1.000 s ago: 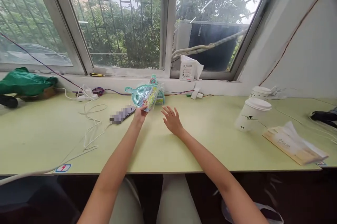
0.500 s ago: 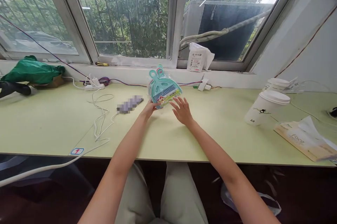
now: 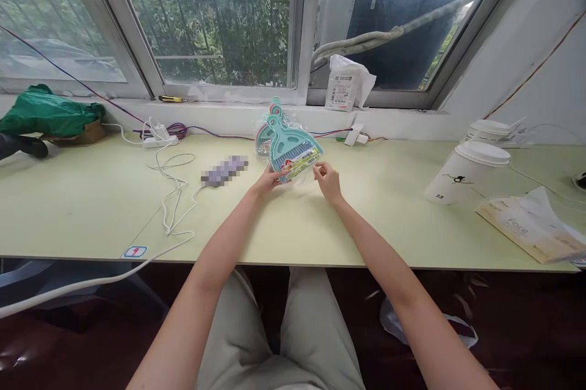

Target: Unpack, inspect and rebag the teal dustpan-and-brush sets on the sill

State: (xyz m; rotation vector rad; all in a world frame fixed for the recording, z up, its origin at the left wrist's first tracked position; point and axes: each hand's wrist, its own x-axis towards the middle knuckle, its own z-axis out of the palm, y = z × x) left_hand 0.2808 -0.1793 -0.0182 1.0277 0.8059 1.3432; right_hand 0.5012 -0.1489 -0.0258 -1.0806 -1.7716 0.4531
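A teal dustpan-and-brush set (image 3: pixel 293 149) in clear plastic wrap stands tilted near the back of the pale green table, its handle up, with a yellow-green label along its lower edge. Behind it, partly hidden, are more stacked teal and red pieces in the same kind of wrap. My left hand (image 3: pixel 269 179) grips the lower left corner of the set. At the label's right end is my right hand (image 3: pixel 327 180), its fingers pinched together; whether they hold the thin plastic edge is too small to tell.
A blurred purple-grey object (image 3: pixel 224 171) and white cables lie left. Two white lidded cups (image 3: pixel 462 173) and a tissue pack (image 3: pixel 526 225) are at the right. A green bag (image 3: pixel 50 112) sits far left; a white package (image 3: pixel 345 85) rests on the sill.
My right hand has gone from spread fingers to a pinch at the set's right edge. The front dustpan has shifted right relative to the pieces behind it. The view has tilted down.
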